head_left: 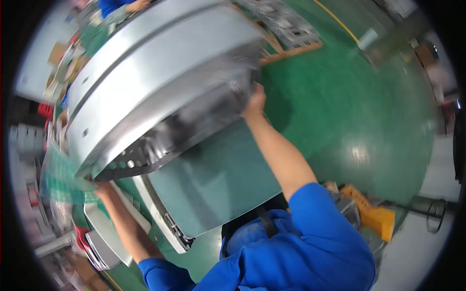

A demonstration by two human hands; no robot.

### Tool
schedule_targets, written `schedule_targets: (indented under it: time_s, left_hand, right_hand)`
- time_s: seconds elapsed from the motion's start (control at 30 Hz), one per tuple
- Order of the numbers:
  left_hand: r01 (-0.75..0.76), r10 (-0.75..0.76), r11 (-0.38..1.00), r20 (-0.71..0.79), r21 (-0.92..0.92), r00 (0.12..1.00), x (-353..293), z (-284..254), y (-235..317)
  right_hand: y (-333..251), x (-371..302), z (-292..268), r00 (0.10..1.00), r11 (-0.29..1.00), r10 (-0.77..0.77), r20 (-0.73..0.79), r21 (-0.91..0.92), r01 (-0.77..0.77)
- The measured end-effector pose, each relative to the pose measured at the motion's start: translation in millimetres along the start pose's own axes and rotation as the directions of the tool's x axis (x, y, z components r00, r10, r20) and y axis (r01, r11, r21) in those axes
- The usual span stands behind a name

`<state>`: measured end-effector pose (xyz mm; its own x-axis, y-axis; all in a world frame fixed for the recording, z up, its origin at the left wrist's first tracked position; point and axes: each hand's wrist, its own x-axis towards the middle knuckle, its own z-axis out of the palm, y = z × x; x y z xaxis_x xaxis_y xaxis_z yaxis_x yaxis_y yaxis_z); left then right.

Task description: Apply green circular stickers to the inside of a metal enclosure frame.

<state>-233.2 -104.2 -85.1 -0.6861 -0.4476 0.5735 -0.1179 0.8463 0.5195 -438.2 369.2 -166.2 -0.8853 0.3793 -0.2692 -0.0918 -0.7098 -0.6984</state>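
Observation:
Both my hands hold up a large silver sheet-metal housing (160, 63), tilted, with its hollow side toward me. Its broad outer faces have a groove and small slots, and round holes pierce the dark lower flange. My left hand (102, 188) grips the near left corner from below, its fingers partly hidden and blurred. At the right end, my right hand (256, 101) is closed round the edge. Beneath the housing stands a table with a green top (218, 179), close in front of my body. Whether the housing touches the table I cannot tell.
A wooden pallet (291, 52) with flat metal parts lies on the green floor beyond the housing. Another person's hand (138, 6) shows at the top left. White curved panels (114, 218) stand left of the table; a yellow piece (371, 213) is at the right.

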Motion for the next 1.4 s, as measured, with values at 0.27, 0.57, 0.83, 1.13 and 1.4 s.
schedule_targets:
  time_s: [0.27, 0.57, 0.83, 1.13, 1.4]
  left_hand:
    - [-0.368, 0.376, 0.901, 0.01, 0.232, 0.927, -24, 97, 57]
    - [-0.342, 0.302, 0.939, 0.372, 0.044, 0.878, -237, 146, 128]
    - [-0.146, 0.11, 0.972, 0.192, 0.186, 0.975, -213, 54, 106]
    - [0.087, -0.172, 0.93, -0.213, -0.357, 0.962, -120, -100, 122]
    - [-0.113, -0.523, 0.416, -0.339, -0.902, 0.782, -143, -201, 207]
  right_hand:
    - [-35, -29, -78, 0.807, 0.685, -0.531, 0.26, -0.429, 0.589]
    - [-172, -272, -691, 0.04, 0.144, -0.81, -0.585, -0.265, -0.953]
    - [-246, -337, -689, 0.504, 0.195, -0.391, -0.77, -0.604, -0.773]
    - [-356, -318, -349, 0.995, 0.343, 0.098, 0.004, -0.939, -0.03]
    - [-274, -343, -167, 0.562, 0.018, 0.546, 0.621, -0.68, 0.733]
